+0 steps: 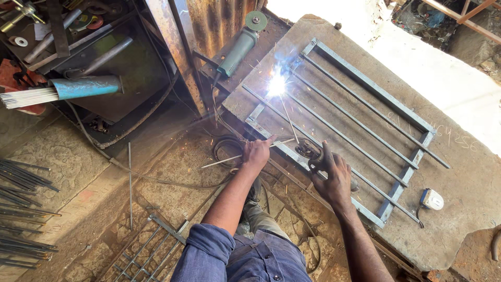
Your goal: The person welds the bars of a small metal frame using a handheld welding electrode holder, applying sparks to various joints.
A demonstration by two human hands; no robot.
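A grey steel frame with several parallel bars (365, 112) lies flat on a stone slab (469, 177). My right hand (334, 175) grips a welding electrode holder (310, 151); its thin rod (288, 117) runs up to a bright white arc (276, 84) with sparks at the frame's far left corner. My left hand (257, 152) rests on the frame's near edge and holds a spare welding rod (224, 161) that sticks out to the left.
A green angle grinder (239, 49) lies at the slab's far left. A blue tube of welding rods (62, 91) sits left, with metal bars (21, 209) on the floor. Another small grille (151, 245) lies by my knees. A white plug (432, 199) rests on the slab.
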